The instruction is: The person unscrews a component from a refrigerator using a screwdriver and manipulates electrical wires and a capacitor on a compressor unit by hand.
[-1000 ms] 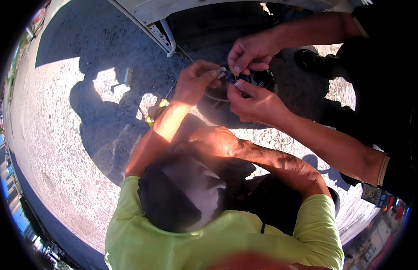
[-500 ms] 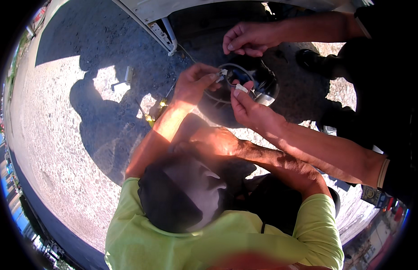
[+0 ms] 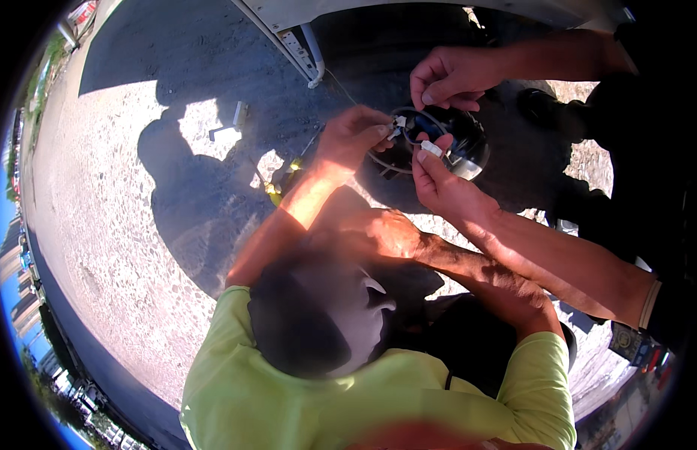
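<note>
My left hand point(image 3: 357, 139) reaches forward from the lower left, its fingers pinched on a small white connector point(image 3: 398, 124) with thin wires. Closer in, my right hand point(image 3: 386, 234) lies across above a dark rounded cloth shape point(image 3: 318, 319); glare and blur hide its fingers. From the right come a co-worker's two hands. The nearer one point(image 3: 438, 174) holds a small white block-like connector point(image 3: 431, 148); the farther one point(image 3: 453, 77) has curled fingers, and what it holds, if anything, is too small to see. Beneath these hands sits a dark round object point(image 3: 476, 142) with grey cable loops.
A pale metal panel edge with a bent tube point(image 3: 314, 56) overhangs at the top. A tool with yellow parts point(image 3: 273, 193) lies on the ground left of my forearm. Farther left is a pale angular piece point(image 3: 241, 114). The co-worker's dark shoe point(image 3: 539, 109) stands at right.
The whole view has shifted, so the ground, panel and hands appear farther right. My left hand keeps its pinch on the connector, and the co-worker's nearer hand still holds the other one.
</note>
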The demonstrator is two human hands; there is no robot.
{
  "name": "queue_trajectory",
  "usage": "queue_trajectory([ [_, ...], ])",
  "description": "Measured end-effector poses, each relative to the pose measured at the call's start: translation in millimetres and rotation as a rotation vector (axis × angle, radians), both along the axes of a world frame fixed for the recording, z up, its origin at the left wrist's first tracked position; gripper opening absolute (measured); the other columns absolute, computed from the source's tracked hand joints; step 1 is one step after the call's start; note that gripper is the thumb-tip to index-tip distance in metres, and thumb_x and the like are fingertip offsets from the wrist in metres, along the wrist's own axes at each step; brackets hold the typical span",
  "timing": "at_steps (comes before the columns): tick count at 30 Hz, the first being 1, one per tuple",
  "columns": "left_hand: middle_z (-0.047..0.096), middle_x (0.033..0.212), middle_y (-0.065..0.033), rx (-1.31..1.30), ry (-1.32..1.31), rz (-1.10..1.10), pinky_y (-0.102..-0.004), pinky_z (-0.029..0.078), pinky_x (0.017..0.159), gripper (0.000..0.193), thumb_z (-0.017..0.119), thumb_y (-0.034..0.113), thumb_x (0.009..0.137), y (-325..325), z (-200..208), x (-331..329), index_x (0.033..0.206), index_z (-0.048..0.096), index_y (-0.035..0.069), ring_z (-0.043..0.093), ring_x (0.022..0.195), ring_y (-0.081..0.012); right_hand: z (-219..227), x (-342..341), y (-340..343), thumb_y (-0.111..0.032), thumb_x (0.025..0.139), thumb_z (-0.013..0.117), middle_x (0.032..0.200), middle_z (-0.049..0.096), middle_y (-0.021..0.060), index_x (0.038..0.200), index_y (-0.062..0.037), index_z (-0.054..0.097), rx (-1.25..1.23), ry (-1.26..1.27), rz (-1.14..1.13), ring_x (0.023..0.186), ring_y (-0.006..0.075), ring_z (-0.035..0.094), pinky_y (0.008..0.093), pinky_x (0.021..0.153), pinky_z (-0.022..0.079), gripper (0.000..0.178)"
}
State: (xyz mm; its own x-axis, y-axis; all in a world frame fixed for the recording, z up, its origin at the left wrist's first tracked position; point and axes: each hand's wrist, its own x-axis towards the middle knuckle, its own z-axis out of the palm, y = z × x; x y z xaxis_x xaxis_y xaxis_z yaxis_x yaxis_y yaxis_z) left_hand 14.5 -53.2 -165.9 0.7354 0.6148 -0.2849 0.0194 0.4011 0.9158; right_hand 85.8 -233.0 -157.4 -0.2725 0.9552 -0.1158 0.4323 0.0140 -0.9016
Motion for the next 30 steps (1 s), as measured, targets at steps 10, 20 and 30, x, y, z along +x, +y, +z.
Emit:
queue_trajectory([
  [10, 0.073, 0.1, -0.0092, 0.089, -0.028, -0.049, -0.0287, 0.056, 0.083, 0.017, 0.065, 0.003, 0.1, -3.5, -2.2, -2.3, 0.116, 0.066, -0.003, 0.069, 0.09, -0.0147, -0.1, 48.7, -10.8, -0.018, 0.091, 0.066, 0.112, 0.072, 0.0135, 0.116, -0.006, 0.07, 0.026, -0.157, -0.113, 0.105, 0.036, 0.07, 0.0463, 0.092, 0.057, 0.028],
  [20, 0.073, 0.101, -0.0084, 0.1, 0.01, -0.086, -0.0274, 0.055, 0.084, 0.021, 0.066, 0.008, 0.101, -5.9, -3.1, 0.7, 0.119, 0.07, -0.002, 0.068, 0.093, -0.0132, -2.7, 85.2, -25.7, -0.018, 0.091, 0.066, 0.112, 0.072, 0.0145, 0.116, -0.0057, 0.07, 0.002, -0.369, -0.161, 0.105, 0.0364, 0.07, 0.0462, 0.092, 0.057, 0.028],
  [30, 0.075, 0.105, -0.011, 0.124, 0.046, -0.083, -0.0279, 0.057, 0.085, 0.022, 0.065, 0.009, 0.102, -9.9, 5.2, 0.5, 0.119, 0.07, -0.003, 0.07, 0.093, -0.0142, -6.1, 48.1, -16.7, -0.019, 0.091, 0.067, 0.112, 0.072, 0.0156, 0.116, -0.0053, 0.069, 0.031, -0.2, -0.065, 0.105, 0.0368, 0.07, 0.046, 0.091, 0.057, 0.028],
])
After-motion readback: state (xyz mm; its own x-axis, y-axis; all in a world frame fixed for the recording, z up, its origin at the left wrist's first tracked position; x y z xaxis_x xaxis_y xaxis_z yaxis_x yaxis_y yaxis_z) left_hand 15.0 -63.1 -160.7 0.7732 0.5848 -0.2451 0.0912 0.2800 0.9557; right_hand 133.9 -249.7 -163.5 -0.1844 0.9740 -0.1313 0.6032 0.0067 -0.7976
